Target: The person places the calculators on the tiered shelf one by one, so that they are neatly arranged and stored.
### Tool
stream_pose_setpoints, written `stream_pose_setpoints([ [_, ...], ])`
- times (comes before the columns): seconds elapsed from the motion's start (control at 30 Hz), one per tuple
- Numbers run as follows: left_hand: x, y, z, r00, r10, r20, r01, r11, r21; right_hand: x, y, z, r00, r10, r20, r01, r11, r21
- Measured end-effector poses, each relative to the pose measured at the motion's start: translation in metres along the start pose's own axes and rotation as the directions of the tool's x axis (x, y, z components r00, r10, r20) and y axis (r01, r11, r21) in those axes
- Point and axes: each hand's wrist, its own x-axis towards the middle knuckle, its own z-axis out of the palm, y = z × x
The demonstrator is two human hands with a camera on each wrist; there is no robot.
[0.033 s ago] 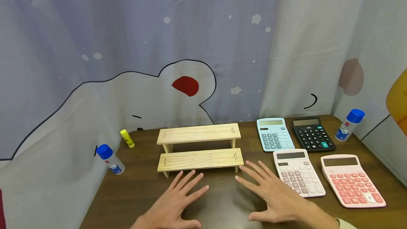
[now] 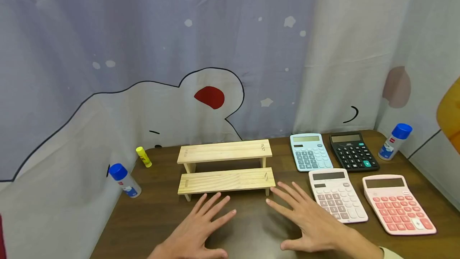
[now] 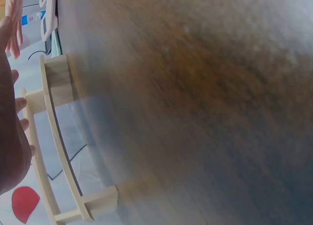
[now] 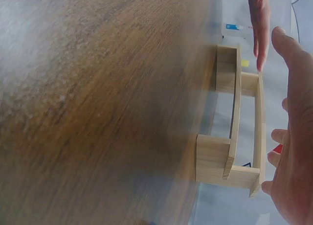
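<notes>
My left hand (image 2: 199, 229) is held over the table with its fingers spread, in front of a two-step wooden shelf (image 2: 226, 180). It holds nothing. To the right, my right hand (image 2: 305, 223) is also spread, palm down and holding nothing, with its fingertips near the shelf's front right corner. Both wrist views show a gap between the hands and the tabletop. A white calculator (image 2: 337, 195) lies just beyond the right hand, and a pink calculator (image 2: 399, 205) lies to its right. Behind them are a light blue calculator (image 2: 310, 153) and a black calculator (image 2: 353, 153).
A blue-capped bottle (image 2: 125, 181) stands at the table's left edge, with a small yellow tube (image 2: 143, 157) behind it. Another blue-capped bottle (image 2: 394, 143) stands at the back right. A printed curtain (image 2: 230, 51) hangs behind the brown table (image 2: 151, 211).
</notes>
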Motion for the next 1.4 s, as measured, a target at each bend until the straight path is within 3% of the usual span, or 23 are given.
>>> stream_pose_setpoints([
  [0.77, 0.0, -0.001, -0.002, 0.999, -0.033, 0.007, 0.034, 0.999, -0.014, -0.004, 0.005, -0.001, 0.998, 0.059, -0.003, -0.059, 0.997, -0.043],
  [1.13, 0.003, -0.005, -0.007, 0.992, -0.127, 0.019, 0.128, 0.988, -0.088, -0.012, 0.011, -0.008, 0.985, 0.158, 0.076, -0.154, 0.987, -0.049],
  [1.4, 0.009, -0.012, -0.014, 0.972, -0.233, 0.006, 0.23, 0.954, -0.195, -0.022, 0.016, -0.008, 0.958, 0.272, 0.091, -0.267, 0.962, -0.055],
])
